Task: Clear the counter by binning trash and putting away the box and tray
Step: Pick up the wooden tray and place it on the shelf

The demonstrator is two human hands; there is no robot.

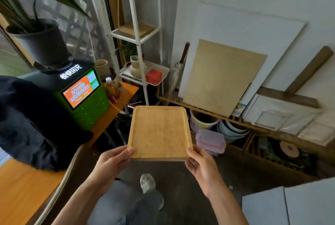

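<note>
Plainly, both hands hold the tray [159, 132] in the air over the floor, right of the orange worktop [20, 185]: the left hand [110, 163] pinches its near left corner, the right hand [201, 166] its near right corner, thumbs on the rim. Fingers under the tray are hidden. A dark cloth [27, 123] covers part of the worktop. Ahead stands a white shelf [139, 47], with open floor between.

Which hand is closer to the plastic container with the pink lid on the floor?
Right. The right hand grips the wooden tray's near right corner, just beside the plastic container. The left hand holds the near left corner, a tray's width farther off.
</note>
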